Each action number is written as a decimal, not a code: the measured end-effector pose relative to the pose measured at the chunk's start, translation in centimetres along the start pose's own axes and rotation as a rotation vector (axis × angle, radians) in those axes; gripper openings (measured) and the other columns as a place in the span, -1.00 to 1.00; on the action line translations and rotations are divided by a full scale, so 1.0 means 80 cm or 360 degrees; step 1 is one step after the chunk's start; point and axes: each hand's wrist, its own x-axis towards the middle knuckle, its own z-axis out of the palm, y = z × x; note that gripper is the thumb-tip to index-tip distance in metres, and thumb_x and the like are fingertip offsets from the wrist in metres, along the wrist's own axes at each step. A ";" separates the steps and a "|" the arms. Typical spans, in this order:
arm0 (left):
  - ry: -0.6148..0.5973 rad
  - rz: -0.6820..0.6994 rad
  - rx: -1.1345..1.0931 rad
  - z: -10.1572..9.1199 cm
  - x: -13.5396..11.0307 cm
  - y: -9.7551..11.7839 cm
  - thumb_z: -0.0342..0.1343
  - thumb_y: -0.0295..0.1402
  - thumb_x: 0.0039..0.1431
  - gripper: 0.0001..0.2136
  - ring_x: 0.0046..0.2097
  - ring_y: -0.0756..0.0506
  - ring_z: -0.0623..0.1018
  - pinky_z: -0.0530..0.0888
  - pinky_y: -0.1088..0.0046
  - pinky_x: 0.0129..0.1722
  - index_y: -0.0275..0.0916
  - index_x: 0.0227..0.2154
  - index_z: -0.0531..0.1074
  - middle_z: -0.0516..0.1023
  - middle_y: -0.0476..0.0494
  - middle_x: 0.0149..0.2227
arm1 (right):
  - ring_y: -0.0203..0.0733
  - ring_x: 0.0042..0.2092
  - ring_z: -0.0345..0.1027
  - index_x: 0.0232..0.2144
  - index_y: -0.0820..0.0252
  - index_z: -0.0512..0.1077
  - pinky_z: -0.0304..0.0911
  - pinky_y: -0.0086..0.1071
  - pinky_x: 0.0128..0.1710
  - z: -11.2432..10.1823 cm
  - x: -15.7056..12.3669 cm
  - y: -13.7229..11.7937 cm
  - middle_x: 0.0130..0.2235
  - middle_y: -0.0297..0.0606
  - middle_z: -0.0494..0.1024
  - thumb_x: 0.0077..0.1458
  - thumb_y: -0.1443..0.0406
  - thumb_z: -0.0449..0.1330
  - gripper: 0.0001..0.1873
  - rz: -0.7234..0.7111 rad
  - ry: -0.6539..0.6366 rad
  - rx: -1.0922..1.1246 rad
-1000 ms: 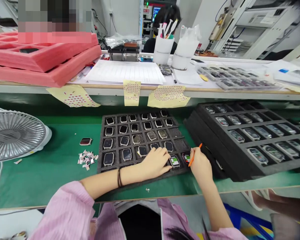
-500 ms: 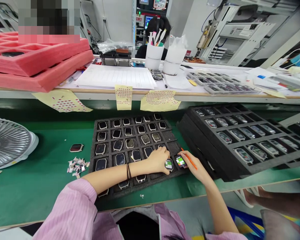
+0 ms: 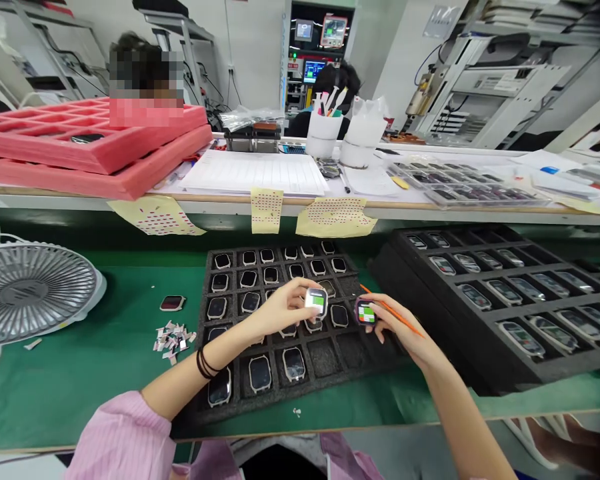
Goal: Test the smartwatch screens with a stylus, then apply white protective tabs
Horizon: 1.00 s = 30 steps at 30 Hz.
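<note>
My left hand (image 3: 279,308) pinches a silver watch body (image 3: 316,300) with a lit green and white screen, lifted above the black foam tray (image 3: 330,357). My right hand (image 3: 395,327) grips a second lit watch body (image 3: 365,312) with a dark rim, and an orange stick (image 3: 390,312) lies across its fingers. Both watches hover side by side over the tray's middle rows. The tray holds several dark-screened watch bodies (image 3: 260,372) in square pockets; some pockets near the right front are bare.
A stack of black trays (image 3: 510,293) with more watches sits at the right. A white fan (image 3: 33,290), one loose watch (image 3: 172,303) and a pile of peeled tabs (image 3: 173,333) lie at the left on the green mat. Pink foam trays (image 3: 90,143) and another person sit on and beyond the raised shelf.
Both hands have lifted their lit watches out of the tray's front right pockets and raised them above the middle rows. The view has tilted upward.
</note>
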 end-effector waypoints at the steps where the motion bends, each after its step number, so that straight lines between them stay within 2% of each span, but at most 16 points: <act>1: 0.0076 0.0047 0.0019 -0.006 -0.005 0.006 0.25 -0.32 0.07 -0.65 -0.36 0.01 0.54 0.42 0.54 -0.46 -0.23 -0.09 0.34 0.51 -0.07 -0.26 | -0.22 -0.42 0.43 -0.06 0.17 0.42 0.26 -0.41 -0.59 0.010 0.006 -0.010 -0.28 -0.20 0.54 0.14 0.09 0.21 -0.61 -0.0040 -0.0076 0.0040; 4: 0.0288 0.0161 0.0093 -0.021 -0.017 0.020 0.15 -0.25 0.18 -0.77 -0.40 0.02 0.51 0.47 0.50 -0.42 -0.22 -0.15 0.37 0.46 0.00 -0.38 | -0.18 -0.33 0.48 -0.02 0.13 0.39 0.28 -0.44 -0.57 0.043 0.028 -0.037 -0.21 -0.20 0.55 0.07 0.17 0.30 -0.58 -0.0095 -0.0371 0.0100; 7: 0.0398 0.0212 0.0142 -0.033 -0.027 0.031 0.08 -0.20 0.23 -0.78 -0.40 0.02 0.49 0.48 0.52 -0.46 -0.21 -0.15 0.37 0.47 -0.02 -0.35 | -0.17 -0.30 0.51 -0.02 0.12 0.37 0.27 -0.46 -0.56 0.074 0.052 -0.058 -0.23 -0.22 0.56 0.06 0.20 0.31 -0.57 -0.0169 -0.0583 0.0080; 11: 0.0476 0.0282 0.0132 -0.044 -0.036 0.037 0.10 -0.19 0.21 -0.73 -0.31 0.00 0.51 0.49 0.54 -0.45 -0.22 -0.11 0.36 0.51 -0.12 -0.16 | -0.27 -0.46 0.46 -0.11 0.16 0.42 0.19 -0.50 -0.61 0.107 0.077 -0.081 -0.39 -0.31 0.53 0.12 0.15 0.25 -0.69 -0.0278 -0.0581 0.0039; 14: 0.0520 0.0283 0.0147 -0.048 -0.039 0.040 0.12 -0.19 0.20 -0.71 -0.27 -0.01 0.51 0.51 0.52 -0.37 -0.25 -0.11 0.35 0.51 -0.15 -0.11 | -0.30 -0.53 0.41 -0.17 0.19 0.46 0.18 -0.49 -0.63 0.123 0.088 -0.090 -0.46 -0.32 0.51 0.18 0.09 0.17 -0.69 -0.0296 -0.0522 0.0089; 17: 0.0541 0.0308 0.0168 -0.050 -0.040 0.040 0.14 -0.21 0.19 -0.71 -0.24 -0.02 0.50 0.50 0.49 -0.29 -0.26 -0.11 0.35 0.51 -0.17 -0.12 | -0.27 -0.50 0.43 -0.11 0.18 0.45 0.23 -0.47 -0.62 0.131 0.092 -0.092 -0.43 -0.29 0.53 0.19 0.10 0.16 -0.67 -0.0335 -0.0559 0.0143; 23: 0.0606 0.0331 0.0275 -0.051 -0.035 0.034 0.18 -0.25 0.16 -0.72 -0.24 -0.02 0.50 0.44 0.53 -0.33 -0.27 -0.13 0.36 0.52 -0.16 -0.15 | -0.28 -0.42 0.46 -0.06 0.11 0.42 0.28 -0.46 -0.59 0.129 0.090 -0.091 -0.15 -0.19 0.53 0.14 0.20 0.23 -0.69 -0.0399 -0.0638 0.0170; 30: 0.0486 0.0260 0.0162 -0.052 -0.037 0.036 0.11 -0.21 0.23 -0.70 -0.22 -0.02 0.50 0.52 0.44 -0.22 -0.23 -0.05 0.33 0.47 -0.16 -0.10 | -0.37 -0.52 0.38 -0.06 0.13 0.41 0.26 -0.47 -0.62 0.123 0.094 -0.081 -0.21 -0.22 0.52 0.13 0.18 0.24 -0.67 -0.0445 -0.0604 0.0146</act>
